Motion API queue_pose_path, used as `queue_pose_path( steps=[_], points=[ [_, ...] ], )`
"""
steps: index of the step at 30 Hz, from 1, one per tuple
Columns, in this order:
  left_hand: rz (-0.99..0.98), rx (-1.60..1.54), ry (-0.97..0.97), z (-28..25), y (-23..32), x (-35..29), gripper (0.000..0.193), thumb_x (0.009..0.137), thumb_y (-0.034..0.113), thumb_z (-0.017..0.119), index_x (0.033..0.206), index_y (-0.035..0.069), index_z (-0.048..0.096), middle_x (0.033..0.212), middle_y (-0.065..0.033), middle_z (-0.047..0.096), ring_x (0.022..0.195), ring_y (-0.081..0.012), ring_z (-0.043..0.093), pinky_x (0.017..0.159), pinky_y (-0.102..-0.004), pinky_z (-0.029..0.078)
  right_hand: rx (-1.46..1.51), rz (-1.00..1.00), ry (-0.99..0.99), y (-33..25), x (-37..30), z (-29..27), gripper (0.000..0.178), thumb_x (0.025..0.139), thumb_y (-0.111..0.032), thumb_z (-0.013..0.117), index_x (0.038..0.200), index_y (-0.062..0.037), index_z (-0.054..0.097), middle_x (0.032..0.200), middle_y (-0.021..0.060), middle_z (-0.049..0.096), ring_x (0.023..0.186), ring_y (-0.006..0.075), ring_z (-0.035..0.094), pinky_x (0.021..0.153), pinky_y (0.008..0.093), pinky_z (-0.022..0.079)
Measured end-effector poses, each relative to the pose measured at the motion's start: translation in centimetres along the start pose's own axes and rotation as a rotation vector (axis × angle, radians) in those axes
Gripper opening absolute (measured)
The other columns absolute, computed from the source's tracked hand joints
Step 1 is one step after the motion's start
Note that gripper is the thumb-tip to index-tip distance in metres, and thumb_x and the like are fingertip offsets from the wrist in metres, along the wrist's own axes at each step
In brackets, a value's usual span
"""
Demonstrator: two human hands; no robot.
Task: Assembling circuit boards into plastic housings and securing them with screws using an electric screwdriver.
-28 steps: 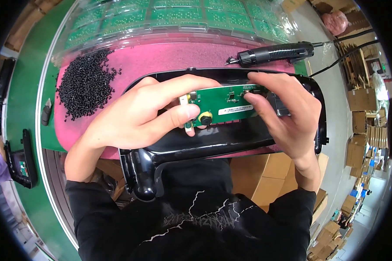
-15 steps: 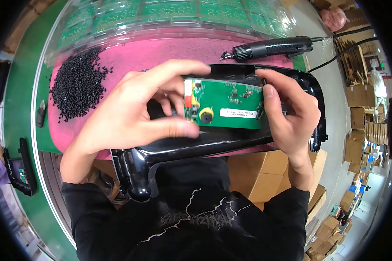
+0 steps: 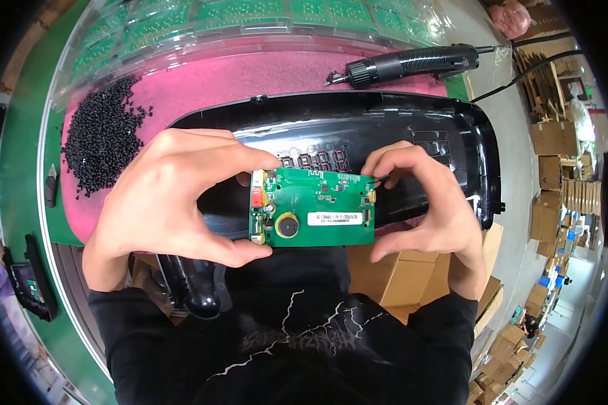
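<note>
A green circuit board (image 3: 297, 196) is held up over the near edge of a glossy black plastic housing (image 3: 230, 121). It carries a white label, a round black part in a yellowish ring, and red and white connectors along its left edge. My left hand (image 3: 175, 196) grips that left side, fingers at the upper corner and thumb at the lower one. At the board's right end is my right hand (image 3: 432, 202), its fingertips by the upper corner near a short dark wire. Its thumb is spread away below, seemingly off the board. Digit-shaped cutouts (image 3: 324, 158) show in the housing behind.
A heap of small black screws (image 3: 101, 135) lies on the pink mat (image 3: 189, 84) at left. Beyond the housing rests a black electric screwdriver (image 3: 412, 65) with its cable. Clear trays of green boards (image 3: 250, 15) stand at the back; cardboard boxes (image 3: 409, 277) sit below right.
The board has come down and left, toward me, and lies flatter to view. My left hand has closed on its left edge; my right thumb has left its right edge. The housing shows more.
</note>
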State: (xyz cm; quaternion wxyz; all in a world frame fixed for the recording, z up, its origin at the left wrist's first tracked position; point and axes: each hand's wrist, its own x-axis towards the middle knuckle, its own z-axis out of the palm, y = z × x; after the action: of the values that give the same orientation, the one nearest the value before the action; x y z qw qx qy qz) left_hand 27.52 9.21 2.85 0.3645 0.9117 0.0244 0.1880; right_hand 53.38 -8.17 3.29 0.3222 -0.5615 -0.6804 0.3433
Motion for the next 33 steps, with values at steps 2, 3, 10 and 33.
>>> queue_pose_path(
  steps=[2,3,10,33],
  points=[
    [-0.006,0.000,-0.014,0.3,-0.4,0.0,0.063,0.049,0.024,0.088,0.101,-0.004,0.068,0.080,-0.0131,0.067,0.067,-0.0254,0.064,0.062,-0.0328,0.050,-0.046,-0.001,0.026,0.5,0.1,0.5,0.072,0.054,-0.026,0.094,0.111,-0.0040,0.056,0.106,0.0076,0.062,0.092,0.0221,0.062,0.080,0.0313,0.050],
    [-0.021,0.029,-0.013,0.4,-0.6,-0.1,0.062,0.049,0.024,0.088,0.101,-0.004,0.068,0.079,-0.0131,0.067,0.067,-0.0254,0.064,0.062,-0.0328,0.050,-0.046,-0.002,0.025,0.8,0.2,0.5,0.072,0.054,-0.026,0.094,0.111,-0.0040,0.056,0.106,0.0076,0.062,0.092,0.0221,0.062,0.080,0.0313,0.050],
    [-0.188,0.150,-0.039,0.9,-1.0,0.1,0.066,0.058,0.025,0.088,0.114,0.000,0.063,0.092,-0.0100,0.066,0.070,-0.0240,0.062,0.062,-0.0322,0.050,-0.156,-0.025,0.162,2.2,1.8,0.8,0.054,0.058,-0.009,0.086,0.105,-0.0033,0.059,0.106,0.0098,0.062,0.098,0.0256,0.061,0.086,0.0336,0.049],
    [-0.220,0.393,-0.118,1.4,-0.9,-0.1,0.070,0.057,0.031,0.085,0.115,0.000,0.063,0.086,-0.0102,0.058,0.074,-0.0284,0.061,0.064,-0.0369,0.050,-0.227,0.017,0.160,2.4,2.3,1.5,0.055,0.059,-0.003,0.083,0.108,-0.0038,0.058,0.115,0.0122,0.057,0.108,0.0305,0.057,0.094,0.0371,0.046]
  ],
)
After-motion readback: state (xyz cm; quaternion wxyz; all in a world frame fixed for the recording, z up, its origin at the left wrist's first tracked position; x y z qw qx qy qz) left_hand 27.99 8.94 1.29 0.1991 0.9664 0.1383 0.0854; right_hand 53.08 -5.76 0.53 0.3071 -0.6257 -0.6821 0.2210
